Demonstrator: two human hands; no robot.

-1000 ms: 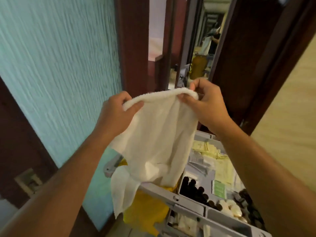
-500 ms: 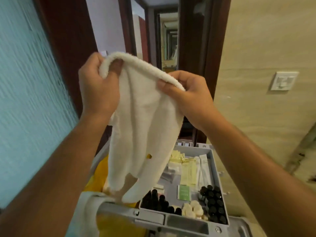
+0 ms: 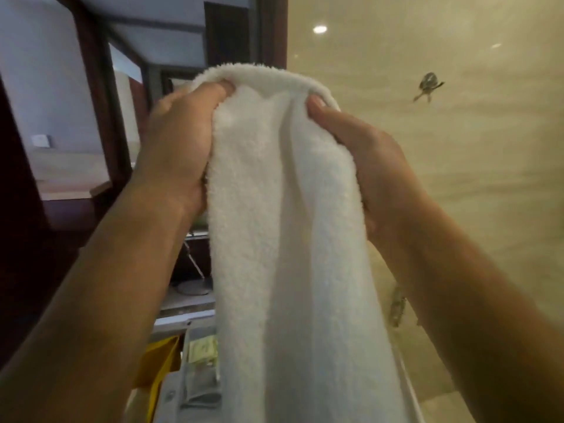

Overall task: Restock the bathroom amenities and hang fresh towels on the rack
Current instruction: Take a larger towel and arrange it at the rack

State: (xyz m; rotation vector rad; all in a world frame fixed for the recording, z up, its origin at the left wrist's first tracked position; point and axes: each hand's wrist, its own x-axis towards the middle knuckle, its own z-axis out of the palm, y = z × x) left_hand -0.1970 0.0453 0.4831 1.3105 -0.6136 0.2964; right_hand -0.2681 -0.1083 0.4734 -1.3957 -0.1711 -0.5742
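A white terry towel [image 3: 293, 239] hangs lengthwise in front of me, filling the middle of the view from chest height to the bottom edge. My left hand [image 3: 180, 141] grips its upper left edge, fingers curled into the cloth. My right hand [image 3: 363, 154] pinches the upper right edge, thumb on the near side. Both hands are raised and close together, so the towel's top bunches into a curve between them. The towel hides most of the grey amenity cart tray [image 3: 195, 389] below it.
A yellow bag [image 3: 158, 364] hangs at the cart's left side, beside pale packets [image 3: 203, 349] in the tray. A beige marble wall [image 3: 457, 148] with a metal hook [image 3: 427, 87] fills the right. Dark wooden door frames [image 3: 100, 123] stand left and centre.
My view has swung up and to the right, towards the marble wall. Both hands have lifted the towel higher and drawn closer together, so it now hangs narrower and covers the cart tray.
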